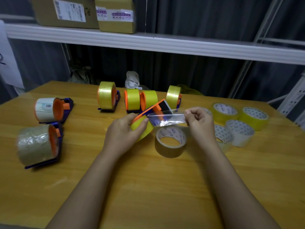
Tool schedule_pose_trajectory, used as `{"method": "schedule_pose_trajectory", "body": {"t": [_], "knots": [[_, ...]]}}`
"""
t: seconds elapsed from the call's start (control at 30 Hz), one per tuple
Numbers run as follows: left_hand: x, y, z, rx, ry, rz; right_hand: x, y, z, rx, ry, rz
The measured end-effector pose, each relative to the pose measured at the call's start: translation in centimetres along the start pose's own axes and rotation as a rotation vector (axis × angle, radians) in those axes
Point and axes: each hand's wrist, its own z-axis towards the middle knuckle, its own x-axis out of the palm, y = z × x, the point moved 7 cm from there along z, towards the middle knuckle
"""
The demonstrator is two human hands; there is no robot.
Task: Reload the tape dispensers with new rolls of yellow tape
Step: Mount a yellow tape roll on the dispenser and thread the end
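Observation:
My left hand (125, 129) grips a yellow tape roll (145, 128) mounted in an orange and blue dispenser (155, 108), held tilted above the table. A clear strip of tape (166, 119) stretches from that roll to my right hand (198, 120), which pinches its free end. Several dispensers loaded with yellow tape stand behind: one (107, 96) at centre left, two (140, 100) side by side, and one (174, 95) at the right.
Two dispensers with clear or pale rolls (47, 109) (38, 144) lie at the left of the wooden table (132, 187). A brown roll (170, 142) lies flat below my hands. Several loose rolls (237, 121) sit at the right. A white shelf (148, 42) with cardboard boxes hangs above.

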Motion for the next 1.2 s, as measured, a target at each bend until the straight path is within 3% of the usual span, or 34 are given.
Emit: {"method": "schedule_pose_trajectory", "body": {"t": [0.1, 0.37, 1.2], "knots": [[0.0, -0.2, -0.2, 0.077, -0.005, -0.007, -0.3, -0.6, 0.1, 0.093, -0.009, 0.052], [-0.5, -1.6, -0.7, 0.266, -0.009, 0.049, -0.8, -0.5, 0.2, 0.105, -0.010, 0.108], [-0.8, -2.4, -1.0, 0.377, -0.007, 0.044, -0.8, 1.7, 0.1, -0.208, -0.078, -0.006]]}}
